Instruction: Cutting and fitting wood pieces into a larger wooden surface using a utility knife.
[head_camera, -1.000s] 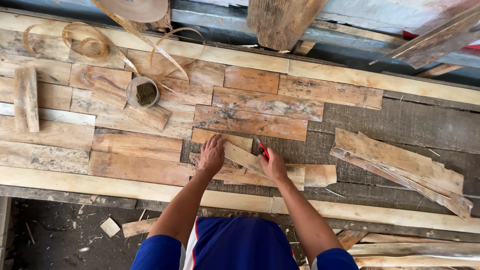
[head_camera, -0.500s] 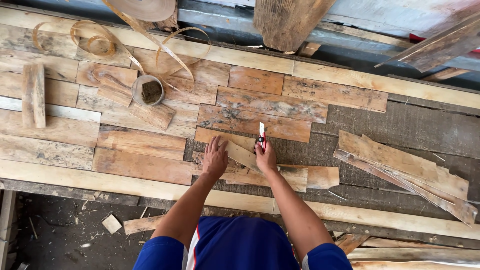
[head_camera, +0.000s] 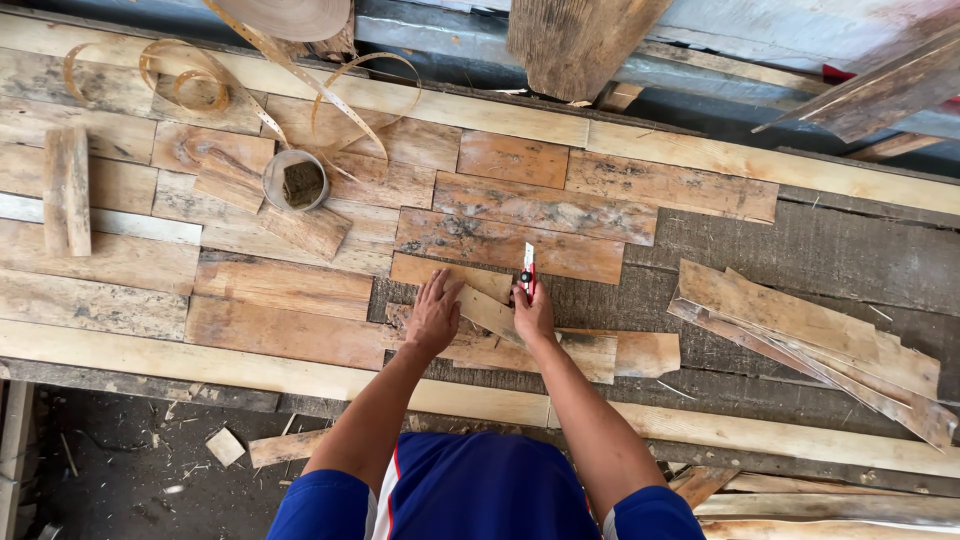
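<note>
Utility knife (head_camera: 528, 268) in right hand (head_camera: 535, 312)

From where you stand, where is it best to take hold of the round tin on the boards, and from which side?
Probably grip the tin by its round wall, from above. It stands upright and open. A wood block crowds its left, another its near side, and a curled strip passes close by.

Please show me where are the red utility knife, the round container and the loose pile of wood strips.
red utility knife (head_camera: 528, 270), head view, on its handle above the right hand.
round container (head_camera: 296, 181), head view, on its dark contents.
pile of wood strips (head_camera: 800, 335), head view, on the top strip.
</note>
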